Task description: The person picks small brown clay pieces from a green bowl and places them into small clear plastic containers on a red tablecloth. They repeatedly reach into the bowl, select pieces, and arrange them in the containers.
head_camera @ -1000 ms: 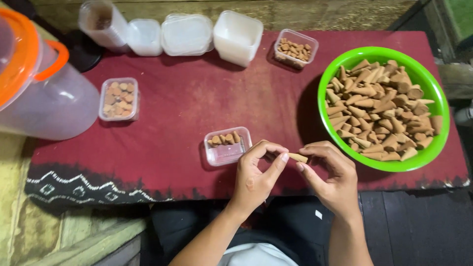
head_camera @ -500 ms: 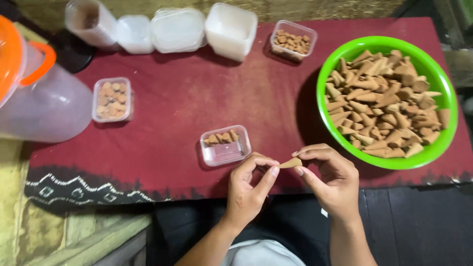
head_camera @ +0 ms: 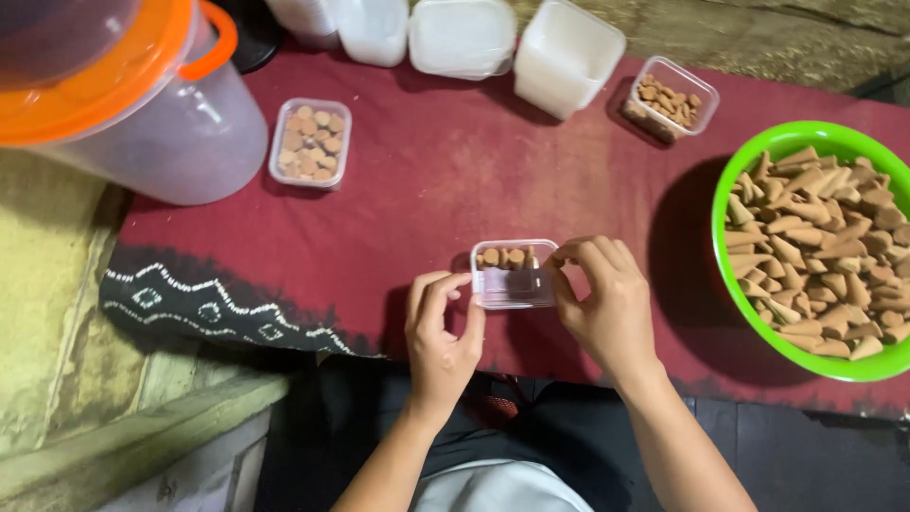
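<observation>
Small clear plastic box (head_camera: 513, 275) near the front edge of the red cloth-covered table (head_camera: 427, 190), roughly at its middle. Square, shallow, transparent walls, lid off. One row of brown cone pieces (head_camera: 502, 257) standing along its far wall, flat round ends up; rest of the box floor bare and see-through to the cloth.

Left hand (head_camera: 441, 332) just beside the box's left wall, fingers curled loosely upward, fingertips touching or nearly touching the near left corner; closed on nothing visible. Right hand (head_camera: 607, 303) at the box's right wall, thumb and forefinger pinched together over the far right corner, at the end of the cone row; too small to tell whether a cone sits between them.

Green round bowl (head_camera: 758, 171) at the right edge of the table, heaped with loose brown cones, well apart from the box. Second clear box (head_camera: 311, 142) toward the far left, packed full with cone ends showing. Third clear box (head_camera: 668, 98) toward the far right, filled with cones, tilted. White plastic lids and tubs (head_camera: 512, 43) lined along the far edge. Large clear jug with orange lid (head_camera: 114, 95) at the far left corner. Patterned dark border (head_camera: 209, 303) along the cloth's front left edge.
</observation>
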